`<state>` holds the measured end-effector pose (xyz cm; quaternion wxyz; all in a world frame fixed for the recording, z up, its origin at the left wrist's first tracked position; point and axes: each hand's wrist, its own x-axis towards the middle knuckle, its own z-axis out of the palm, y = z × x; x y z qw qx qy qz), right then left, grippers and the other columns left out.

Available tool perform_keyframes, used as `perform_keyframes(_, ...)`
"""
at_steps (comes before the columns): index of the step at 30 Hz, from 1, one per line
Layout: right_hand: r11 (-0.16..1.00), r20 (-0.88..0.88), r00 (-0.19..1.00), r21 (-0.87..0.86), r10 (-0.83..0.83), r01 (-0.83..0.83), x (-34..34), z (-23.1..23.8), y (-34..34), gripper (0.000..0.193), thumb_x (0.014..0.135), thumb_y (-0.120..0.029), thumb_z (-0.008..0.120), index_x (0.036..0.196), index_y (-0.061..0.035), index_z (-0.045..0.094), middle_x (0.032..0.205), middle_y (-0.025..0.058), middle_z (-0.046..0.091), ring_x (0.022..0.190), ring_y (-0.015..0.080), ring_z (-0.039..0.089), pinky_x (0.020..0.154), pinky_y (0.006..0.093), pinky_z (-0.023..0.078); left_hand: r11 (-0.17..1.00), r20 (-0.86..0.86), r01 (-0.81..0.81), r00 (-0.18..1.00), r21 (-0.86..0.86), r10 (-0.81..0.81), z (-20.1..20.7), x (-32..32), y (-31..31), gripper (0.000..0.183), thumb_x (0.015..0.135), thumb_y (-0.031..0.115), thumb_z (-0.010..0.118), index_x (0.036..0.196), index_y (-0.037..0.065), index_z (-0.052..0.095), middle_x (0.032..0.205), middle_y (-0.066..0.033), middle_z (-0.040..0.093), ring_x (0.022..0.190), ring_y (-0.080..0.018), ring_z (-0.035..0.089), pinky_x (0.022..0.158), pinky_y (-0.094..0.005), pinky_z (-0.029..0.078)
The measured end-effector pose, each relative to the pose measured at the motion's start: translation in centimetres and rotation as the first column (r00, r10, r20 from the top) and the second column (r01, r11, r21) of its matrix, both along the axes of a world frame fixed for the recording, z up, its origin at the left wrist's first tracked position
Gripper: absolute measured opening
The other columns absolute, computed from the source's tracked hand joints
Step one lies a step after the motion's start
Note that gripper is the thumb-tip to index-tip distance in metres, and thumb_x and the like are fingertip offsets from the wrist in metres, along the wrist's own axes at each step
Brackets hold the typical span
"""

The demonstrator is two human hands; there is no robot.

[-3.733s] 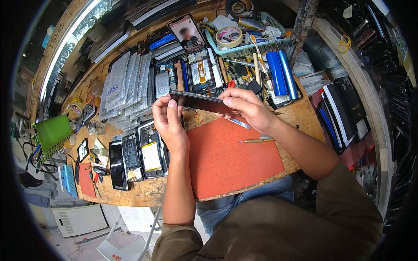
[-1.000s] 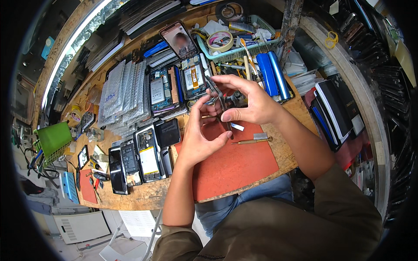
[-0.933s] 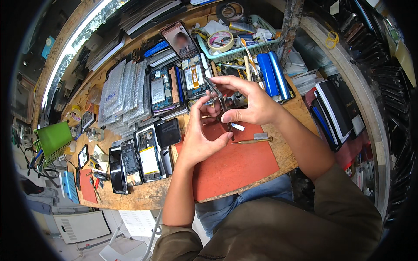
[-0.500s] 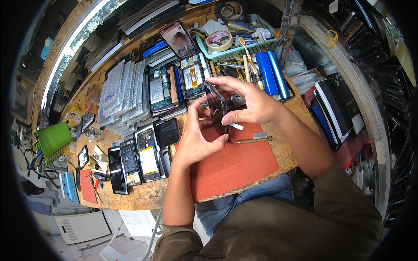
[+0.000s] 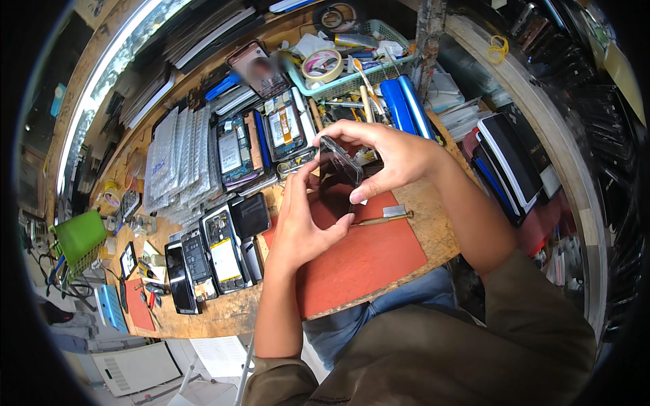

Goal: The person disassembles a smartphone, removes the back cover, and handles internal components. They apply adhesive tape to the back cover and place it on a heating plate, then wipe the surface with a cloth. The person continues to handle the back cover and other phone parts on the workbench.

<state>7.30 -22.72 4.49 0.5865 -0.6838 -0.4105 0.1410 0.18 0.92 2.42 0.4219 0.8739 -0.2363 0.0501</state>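
Above a red work mat [image 5: 365, 271], both hands hold a dark, glossy smartphone [image 5: 342, 164], tilted with one edge toward me. My left hand [image 5: 298, 223] curves round its lower left side, thumb at the bottom end. From the right, my right hand [image 5: 399, 157] grips it, fingers over the top edge and thumb on the near side. Part of the phone is hidden by the fingers. On the mat below lies a thin brass-coloured screwdriver [image 5: 386, 219], beside a small grey flat piece [image 5: 394, 210].
Opened phones [image 5: 221, 248] stand in a row at left, near bubble-wrapped packets [image 5: 179, 162]. More opened phones [image 5: 231, 150] lie behind. A propped phone [image 5: 254, 74] leans beside a green basket [image 5: 338, 84] holding tape. Blue rolls [image 5: 399, 108] and a wooden post [image 5: 428, 51] are at right.
The phone has been tilted, so more of its dark face and edge show. Both hands still hold it, the right a little lower. The whole view has shifted slightly.
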Motion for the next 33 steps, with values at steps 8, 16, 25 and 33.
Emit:
perform_keyframes(8,0.996,-0.036,0.995,0.023,0.09,-0.089,0.8,-0.6,-0.6,0.1,0.07,-0.022,0.097,0.151,-0.0053,0.042,0.134,0.0098,0.062,0.122,0.0197,0.06,0.106,0.0377,0.045,0.999,0.006,-0.031,0.999,0.018,0.031,0.2,-0.2,-0.5,0.093,0.065,0.016,0.09,0.145,0.002,0.043,0.121,-0.0167,0.054,0.112,-0.0301,0.058,0.099,-0.0429,0.053)
perform_keyframes(16,0.99,-0.062,0.988,0.018,0.142,-0.141,1.2,-0.9,-1.1,0.099,0.069,-0.016,0.096,0.152,-0.0072,0.041,0.136,0.0083,0.061,0.124,0.0201,0.058,0.104,0.0377,0.047,0.996,0.061,-0.06,0.997,0.073,0.056,-0.4,-0.3,-0.9,0.077,0.065,0.017,0.092,0.124,-0.002,0.047,0.117,-0.0175,0.05,0.11,-0.034,0.058,0.093,-0.0428,0.053)
perform_keyframes(25,0.995,-0.077,0.992,-0.022,0.099,-0.101,1.3,-1.0,-1.2,0.098,0.069,-0.012,0.096,0.151,-0.0088,0.042,0.14,0.0078,0.057,0.126,0.0209,0.057,0.105,0.0386,0.048,0.994,0.058,-0.089,0.995,0.065,0.086,-0.8,-0.4,-1.2,0.076,0.063,0.019,0.093,0.118,-0.003,0.046,0.114,-0.0178,0.051,0.108,-0.0338,0.057,0.093,-0.0435,0.053)
perform_keyframes(33,0.994,-0.13,0.985,0.005,0.11,-0.11,1.0,-1.0,-1.3,0.096,0.068,-0.009,0.095,0.15,-0.0086,0.044,0.14,0.0072,0.057,0.126,0.02,0.057,0.107,0.0384,0.047,0.996,0.021,-0.081,0.997,0.037,0.08,-1.0,-0.3,-0.7,0.075,0.062,0.018,0.093,0.119,-0.002,0.049,0.115,-0.0169,0.052,0.109,-0.0329,0.058,0.095,-0.0426,0.052)
